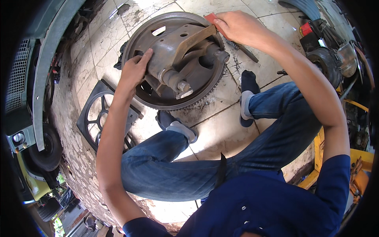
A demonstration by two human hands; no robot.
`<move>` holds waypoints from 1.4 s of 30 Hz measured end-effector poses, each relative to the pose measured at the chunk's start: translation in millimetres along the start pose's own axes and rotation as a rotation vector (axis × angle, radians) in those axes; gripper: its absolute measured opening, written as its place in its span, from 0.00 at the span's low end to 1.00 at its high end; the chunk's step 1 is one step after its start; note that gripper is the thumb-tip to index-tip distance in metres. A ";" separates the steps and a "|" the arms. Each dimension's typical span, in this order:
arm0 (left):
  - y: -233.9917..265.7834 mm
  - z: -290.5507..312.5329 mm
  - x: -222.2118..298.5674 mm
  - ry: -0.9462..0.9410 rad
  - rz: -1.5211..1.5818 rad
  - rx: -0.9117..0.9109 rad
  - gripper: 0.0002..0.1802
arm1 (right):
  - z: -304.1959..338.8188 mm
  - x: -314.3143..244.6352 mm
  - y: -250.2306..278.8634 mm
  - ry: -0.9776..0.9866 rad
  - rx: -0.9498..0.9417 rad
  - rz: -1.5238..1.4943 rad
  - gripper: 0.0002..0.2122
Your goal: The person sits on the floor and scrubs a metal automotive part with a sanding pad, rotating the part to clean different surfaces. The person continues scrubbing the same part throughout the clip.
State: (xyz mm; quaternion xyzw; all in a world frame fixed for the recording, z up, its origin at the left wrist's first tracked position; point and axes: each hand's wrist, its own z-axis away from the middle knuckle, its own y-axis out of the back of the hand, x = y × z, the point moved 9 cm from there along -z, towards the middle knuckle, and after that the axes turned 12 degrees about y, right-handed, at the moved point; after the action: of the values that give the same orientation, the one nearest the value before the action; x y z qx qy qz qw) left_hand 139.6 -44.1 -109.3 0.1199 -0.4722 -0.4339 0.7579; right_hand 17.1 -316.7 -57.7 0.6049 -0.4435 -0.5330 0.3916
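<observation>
A brown-grey metal suspension control arm (167, 49) with bushings on its ends lies across a round steel wheel rim (173, 106) on the tiled floor. My left hand (135, 70) grips the near left side of the control arm, thumb on top and the other fingers partly hidden beneath. My right hand (241, 28) is closed on a folded red sheet of sandpaper (211, 18). The sandpaper is against the far right end of the arm's raised flange, at the rim's upper right.
A black fan shroud (87, 114) lies left of the rim. A dark rod (248, 53) and a coil spring sit at its right. Several machine parts (323, 59) crowd the right edge. A vehicle front (19, 79) stands on the left. My feet (248, 81) rest near the rim.
</observation>
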 end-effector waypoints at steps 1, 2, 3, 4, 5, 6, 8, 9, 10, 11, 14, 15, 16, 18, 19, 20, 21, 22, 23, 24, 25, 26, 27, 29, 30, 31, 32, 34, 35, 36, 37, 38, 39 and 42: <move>-0.2 3.0 4.3 -0.029 0.050 0.000 0.35 | 0.6 1.8 -0.1 0.009 0.017 -0.004 0.17; 0.1 6.1 9.7 -0.052 0.146 -0.022 0.33 | 0.4 5.0 0.0 0.019 0.038 -0.003 0.17; 2.5 9.7 16.7 -0.074 0.243 -0.043 0.30 | -0.9 9.6 -0.7 0.030 0.058 -0.002 0.17; 7.0 17.1 26.3 -0.096 0.339 -0.062 0.28 | -2.1 12.5 -1.1 0.042 0.081 -0.001 0.17; 4.1 28.0 36.6 -0.091 0.406 -0.099 0.26 | -1.8 16.1 -4.9 0.041 0.103 -0.008 0.17; -2.3 26.1 36.2 -0.082 0.462 -0.113 0.26 | -0.8 19.1 -9.5 0.040 0.125 -0.014 0.18; -7.6 23.3 32.8 -0.065 0.583 -0.121 0.27 | -4.9 12.2 -8.9 0.036 0.117 -0.024 0.18; -10.2 26.8 27.8 -0.035 0.659 -0.141 0.26 | -4.0 9.3 -11.7 0.020 0.086 -0.025 0.18; -10.7 28.0 28.6 -0.044 0.685 -0.138 0.25 | -2.3 7.6 -14.2 -0.001 0.052 -0.029 0.18; -11.3 28.0 27.8 -0.054 0.711 -0.134 0.23 | -3.3 7.0 -15.8 0.009 0.045 -0.003 0.18; -4.5 27.3 32.9 -0.142 0.676 -0.089 0.19 | -4.2 11.6 -13.7 -0.026 0.011 0.025 0.17; -1.5 28.1 36.3 -0.181 0.645 -0.067 0.17 | -4.4 13.1 -10.8 -0.021 0.022 0.025 0.17; 2.2 36.5 43.6 -0.208 0.649 -0.040 0.16 | -4.9 14.9 -8.5 -0.016 0.035 0.021 0.17; 4.6 54.8 63.0 -0.260 0.655 0.004 0.15 | -1.9 23.9 -6.1 -0.032 0.041 0.007 0.18; 11.3 54.1 64.8 -0.294 0.648 0.030 0.15 | -1.7 26.8 -4.5 -0.042 0.041 -0.007 0.18; 21.5 51.2 64.5 -0.329 0.641 0.056 0.15 | -2.0 29.4 -3.3 -0.052 0.040 -0.021 0.18; 31.1 49.4 65.2 -0.364 0.634 0.082 0.15 | -3.4 31.4 -1.7 -0.055 0.043 -0.019 0.18; 41.3 54.2 69.6 -0.394 0.578 0.151 0.15 | -3.9 34.9 -1.5 -0.061 0.043 -0.015 0.18; 51.1 53.7 73.3 -0.440 0.525 0.173 0.14 | -4.4 38.7 -1.2 -0.068 0.042 -0.011 0.18; 58.2 54.0 77.9 -0.486 0.471 0.194 0.12 | -3.9 43.1 1.2 -0.067 0.067 -0.019 0.17; 65.6 63.8 85.7 -0.520 0.446 0.271 0.13 | -5.0 43.9 3.2 -0.057 0.092 -0.033 0.16; 71.0 67.3 91.3 -0.588 0.357 0.338 0.13 | -5.0 44.7 5.1 -0.048 0.117 -0.047 0.16; 75.7 68.3 97.8 -0.655 0.268 0.404 0.13 | -4.1 46.0 5.5 -0.047 0.121 -0.036 0.16; 78.9 72.8 104.8 -0.744 0.069 0.475 0.14 | -6.5 42.0 10.3 -0.030 0.130 -0.015 0.16; 71.6 76.1 106.4 -0.791 0.003 0.452 0.13 | -7.4 40.0 9.0 -0.020 0.121 -0.012 0.16; 57.9 76.3 106.2 -0.867 -0.040 0.403 0.12 | -6.5 39.2 4.6 -0.013 0.108 -0.005 0.16; 45.3 77.8 107.1 -0.943 -0.084 0.353 0.12 | -5.8 38.6 0.4 -0.007 0.096 0.001 0.16; 35.7 73.1 104.1 -0.918 -0.201 0.347 0.16 | -5.1 35.5 -3.1 0.020 0.096 0.027 0.16; 33.1 72.0 101.9 -0.911 -0.144 0.306 0.16 | -5.1 33.3 -4.2 0.032 0.096 0.038 0.16; 30.7 71.4 99.2 -0.876 -0.144 0.298 0.17 | -4.4 31.7 -5.7 0.038 0.095 0.033 0.16; 26.9 72.1 100.2 -0.848 -0.145 0.288 0.17 | -1.9 30.1 -3.6 0.040 0.099 0.030 0.16; 23.5 72.7 100.9 -0.819 -0.146 0.278 0.18 | 0.0 28.8 -1.8 0.042 0.103 0.027 0.16; 20.9 71.8 101.2 -0.791 -0.147 0.268 0.18 | 1.2 29.2 -2.1 0.042 0.097 0.028 0.16; 21.1 61.6 97.5 -0.673 -0.033 0.209 0.19 | 4.1 28.1 -3.5 0.051 0.079 0.038 0.16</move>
State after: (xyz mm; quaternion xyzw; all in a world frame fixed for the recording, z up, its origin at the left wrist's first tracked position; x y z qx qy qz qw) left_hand 117.9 -92.7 -4.8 0.0546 -0.7354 -0.4105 0.5364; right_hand 14.5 -342.5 -69.9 0.6246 -0.4655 -0.4920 0.3887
